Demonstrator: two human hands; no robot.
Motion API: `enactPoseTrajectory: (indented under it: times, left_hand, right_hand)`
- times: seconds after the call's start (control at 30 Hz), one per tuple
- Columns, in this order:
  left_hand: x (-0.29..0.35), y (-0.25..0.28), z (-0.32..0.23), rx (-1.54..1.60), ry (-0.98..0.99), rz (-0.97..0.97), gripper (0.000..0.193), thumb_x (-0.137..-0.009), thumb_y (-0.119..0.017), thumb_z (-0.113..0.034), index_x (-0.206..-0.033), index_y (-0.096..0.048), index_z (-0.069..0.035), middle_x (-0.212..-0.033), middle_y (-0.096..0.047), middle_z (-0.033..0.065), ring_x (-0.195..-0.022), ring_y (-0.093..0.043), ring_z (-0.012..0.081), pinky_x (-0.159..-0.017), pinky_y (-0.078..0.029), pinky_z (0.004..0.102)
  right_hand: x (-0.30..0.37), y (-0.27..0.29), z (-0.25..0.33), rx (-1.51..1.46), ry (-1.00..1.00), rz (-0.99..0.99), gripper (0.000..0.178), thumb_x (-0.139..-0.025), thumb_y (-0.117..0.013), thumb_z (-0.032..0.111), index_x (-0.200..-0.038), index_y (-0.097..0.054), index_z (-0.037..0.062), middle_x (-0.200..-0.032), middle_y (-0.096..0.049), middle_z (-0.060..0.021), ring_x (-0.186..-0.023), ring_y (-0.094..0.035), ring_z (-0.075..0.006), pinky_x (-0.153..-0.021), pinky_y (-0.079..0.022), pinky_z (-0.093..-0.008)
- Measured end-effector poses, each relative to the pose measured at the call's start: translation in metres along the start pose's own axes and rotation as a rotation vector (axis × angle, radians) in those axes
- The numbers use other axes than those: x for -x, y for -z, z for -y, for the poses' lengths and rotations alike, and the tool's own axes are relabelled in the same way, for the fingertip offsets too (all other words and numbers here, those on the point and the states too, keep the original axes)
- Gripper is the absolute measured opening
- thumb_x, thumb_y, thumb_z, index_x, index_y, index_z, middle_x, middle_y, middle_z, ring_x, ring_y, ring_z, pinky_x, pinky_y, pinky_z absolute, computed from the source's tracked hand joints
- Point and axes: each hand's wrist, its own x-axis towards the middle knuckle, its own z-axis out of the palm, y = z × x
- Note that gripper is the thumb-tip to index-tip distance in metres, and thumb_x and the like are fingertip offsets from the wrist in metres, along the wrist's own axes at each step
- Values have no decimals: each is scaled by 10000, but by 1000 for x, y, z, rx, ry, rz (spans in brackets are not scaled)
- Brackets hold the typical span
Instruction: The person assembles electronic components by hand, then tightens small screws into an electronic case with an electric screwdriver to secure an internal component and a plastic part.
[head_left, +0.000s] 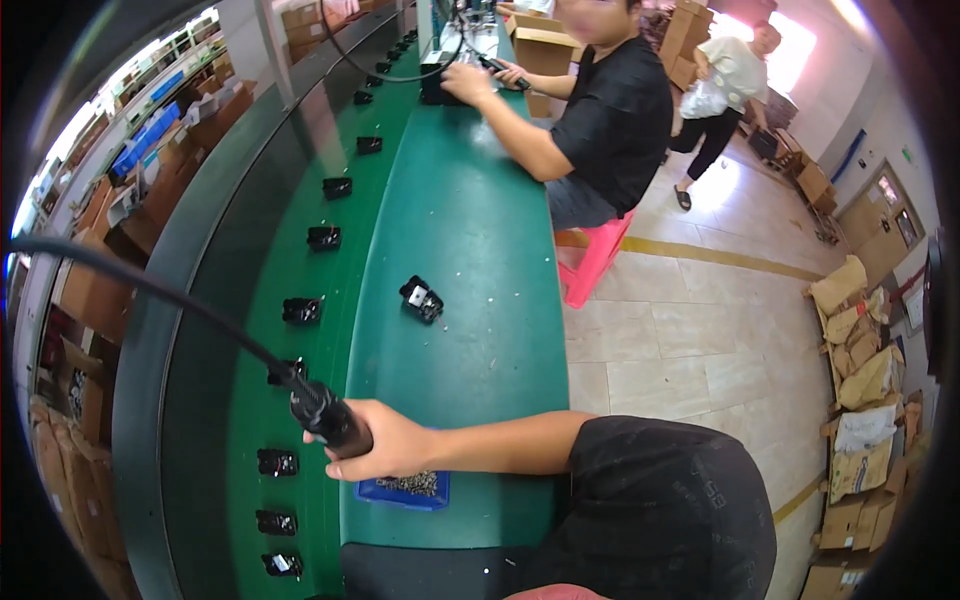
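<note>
My right hand is closed around the black handle of a corded electric screwdriver. Its thick cable runs up to the left; the tip is hidden. Beneath my forearm sits a blue tray of small metal screws, partly covered by the wrist. A black housing with parts inside lies by itself on the green table, beyond my hand. Nearest the screwdriver on the left is a black housing on the green conveyor belt, one of several in a row. My left hand is out of sight.
The conveyor runs along the table's left side. A co-worker sits at the far end, handling a black tool. Another person walks on the right. A black mat lies near me; sacks and cartons line the right wall.
</note>
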Motion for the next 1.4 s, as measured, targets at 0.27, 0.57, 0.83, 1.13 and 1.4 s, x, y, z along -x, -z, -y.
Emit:
enactPoseTrajectory:
  times: [0.27, 0.57, 0.83, 1.13, 1.4]
  left_hand:
    - [46, -6, -68, 308, 154, 254, 736, -687, -806, -421, -1292, -537, -99, -1194, -543, 192, -1080, -540, 389, -956, -428, 495]
    - [25, 5, -45, 522, -38, 161, 773, -715, -798, -341, -1290, -460, 50, -1202, -525, 287, -1120, -497, 450, -970, -396, 504]
    - [-61, -59, 13, 165, 42, 87, 727, -830, -675, -409, -1336, -432, 52, -1329, -409, 333, -1248, -379, 477, -1064, -306, 522]
    - [-75, -88, 28, -86, -110, -9, 669, -739, -751, -457, -1247, -560, -66, -1233, -524, 250, -1102, -535, 407, -952, -431, 495]
    - [-83, -80, 39, 14, 61, 193, 810, -722, -780, -464, -1343, -462, -52, -1288, -487, 215, -1129, -512, 400, -975, -413, 493]
  right_hand:
    - [0, 3, 15, 121, -70, 57, 429, -759, -714, 16, -1140, -517, 22, -787, -532, 9, -708, -505, -53, -641, -430, -234]
    - [-2, -9, -2, 145, 50, 0, 343, -719, -722, 80, -979, -503, 38, -763, -487, 24, -698, -448, -82, -633, -411, -260]
    - [17, -11, 7, 314, 47, -32, 366, -667, -712, 95, -978, -531, 24, -780, -571, -27, -728, -527, -141, -670, -448, -311]
    - [29, -3, 13, 332, 154, -83, 359, -653, -725, 104, -963, -553, 44, -735, -572, -40, -673, -538, -150, -626, -451, -320]
    - [28, -11, 6, 295, 207, -102, 333, -670, -721, 90, -960, -565, 36, -764, -617, -48, -681, -576, -139, -633, -469, -299]
